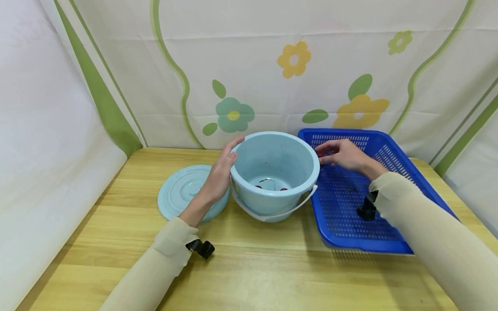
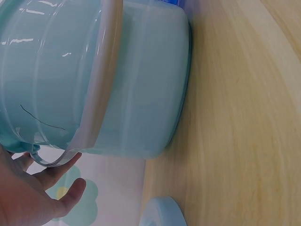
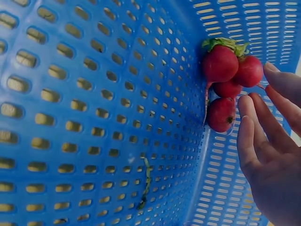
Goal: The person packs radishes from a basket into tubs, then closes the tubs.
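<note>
Nearest the viewer, two cream sleeves extend over the wooden table [image 1: 253, 268]. The left hand [image 1: 219, 175] rests with straight fingers against the outer left wall of the pale blue bucket [image 1: 274, 172], whose white handle hangs down at the front; small red items lie in its bottom. The bucket's lid [image 1: 183, 190] lies flat on the table, just left of it. To the right, the right hand [image 1: 344, 154], fingers relaxed and apart, hovers inside the blue perforated basket [image 1: 389, 203], just beside a bunch of radishes [image 3: 228, 87] lying against its far wall. A flowered curtain [image 1: 272, 65] closes the background.
</note>
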